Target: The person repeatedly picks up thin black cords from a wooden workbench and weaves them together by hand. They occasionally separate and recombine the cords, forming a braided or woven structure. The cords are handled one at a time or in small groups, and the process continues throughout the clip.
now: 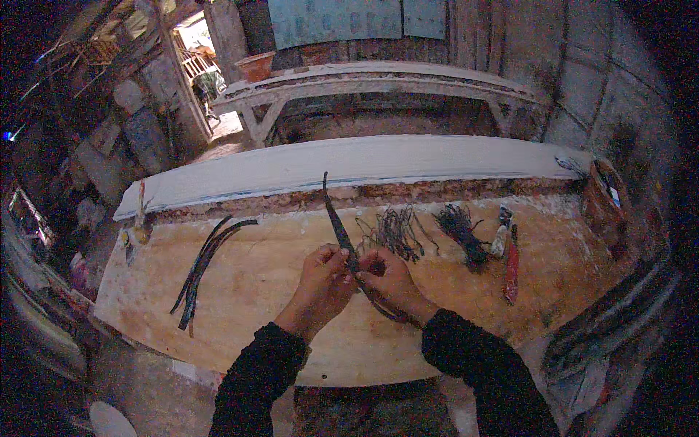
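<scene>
Dark strip (341,231) pinched above the bench (255,295)

The left hand (321,282) and right hand (397,282) each hold it in a narrow grip. Loose strips (195,278) lie to the left; tangled cords (394,231), a dark bundle (464,237) and a slim red item (512,271) lie to the right.

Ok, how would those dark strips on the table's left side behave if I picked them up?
The strips probably flex: they lie in gentle curves, and the held strip bends too. They're likely light, looking thin and narrow. They may slide apart, since they spread with no tie visible.
</scene>
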Demonstrator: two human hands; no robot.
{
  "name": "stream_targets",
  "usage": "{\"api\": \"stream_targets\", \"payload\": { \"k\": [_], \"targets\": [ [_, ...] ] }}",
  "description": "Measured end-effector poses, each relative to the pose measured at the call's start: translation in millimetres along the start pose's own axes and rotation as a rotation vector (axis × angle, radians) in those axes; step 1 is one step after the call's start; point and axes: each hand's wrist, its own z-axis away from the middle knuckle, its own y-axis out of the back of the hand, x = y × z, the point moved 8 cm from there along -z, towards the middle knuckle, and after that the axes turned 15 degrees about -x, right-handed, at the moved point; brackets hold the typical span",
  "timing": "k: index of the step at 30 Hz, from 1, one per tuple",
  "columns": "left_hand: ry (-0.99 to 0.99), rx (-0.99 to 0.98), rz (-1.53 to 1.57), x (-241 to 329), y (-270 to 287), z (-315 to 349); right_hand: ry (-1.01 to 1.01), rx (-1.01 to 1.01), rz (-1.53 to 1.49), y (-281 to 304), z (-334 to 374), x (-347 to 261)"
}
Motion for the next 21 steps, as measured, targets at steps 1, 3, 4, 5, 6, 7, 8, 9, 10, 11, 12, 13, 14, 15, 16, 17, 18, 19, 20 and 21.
{"api": "stream_targets", "payload": {
  "k": [1, 3, 4, 5, 6, 7, 8, 9, 10, 11, 12, 13, 14, 15, 16, 17, 18, 19, 20, 21],
  "targets": [
    [-0.009, -0.006, -0.004, -1, 1, 1, -0.001, -0.007, -0.003, -1, 0, 3],
    [0.010, 0.001, 0.039, -5, 4, 0, -0.004, -0.021, -0.010, -2, 1, 8],
    [0.039, 0.014, 0.086, -9, 6, 0, -0.020, -0.007, -0.001, -2, 0, 10],
    [0.048, 0.020, 0.109, -10, 8, 0, -0.036, 0.006, 0.009, 0, -1, 11],
    [0.058, 0.027, 0.132, -10, 8, 0, -0.052, 0.020, 0.018, 1, -1, 12],
    [0.064, 0.026, 0.156, -10, 7, 0, -0.020, 0.034, 0.010, 2, -1, 11],
    [0.094, 0.023, 0.150, -11, 3, 0, 0.012, 0.049, 0.001, 4, -1, 10],
    [0.124, 0.021, 0.145, -12, -2, 1, 0.043, 0.065, -0.007, 5, 0, 10],
    [0.151, 0.018, 0.136, -13, -5, 1, 0.032, 0.078, -0.012, 6, -1, 11],
    [0.145, 0.000, 0.126, -12, -6, 1, 0.020, 0.091, -0.017, 6, 0, 13],
    [0.139, -0.020, 0.116, -12, -6, 1, 0.008, 0.105, -0.021, 6, 0, 14],
    [0.138, -0.037, 0.108, -11, -9, 1, 0.008, 0.099, -0.009, 6, 0, 12],
    [0.142, -0.020, 0.129, -10, -10, 2, 0.008, 0.092, 0.003, 6, 0, 8],
    [0.146, -0.004, 0.150, -8, -13, 2, 0.007, 0.086, 0.016, 6, 0, 6],
    [0.148, 0.015, 0.168, -5, -16, 3, -0.006, 0.087, -0.020, 6, -1, 10],
    [0.138, -0.001, 0.183, -6, -14, 2, -0.019, 0.088, -0.055, 5, -2, 15],
    [0.128, -0.018, 0.197, -9, -9, 1, -0.032, 0.088, -0.091, 5, -3, 19],
    [0.117, -0.038, 0.214, -11, -7, -1, -0.018, 0.105, -0.092, 6, -2, 15],
    [0.113, -0.037, 0.226, -13, -6, -2, -0.005, 0.121, -0.093, 5, -1, 8],
    [0.108, -0.037, 0.238, -14, -5, -2, 0.010, 0.137, -0.093, 6, 0, 4]
  ]
}}
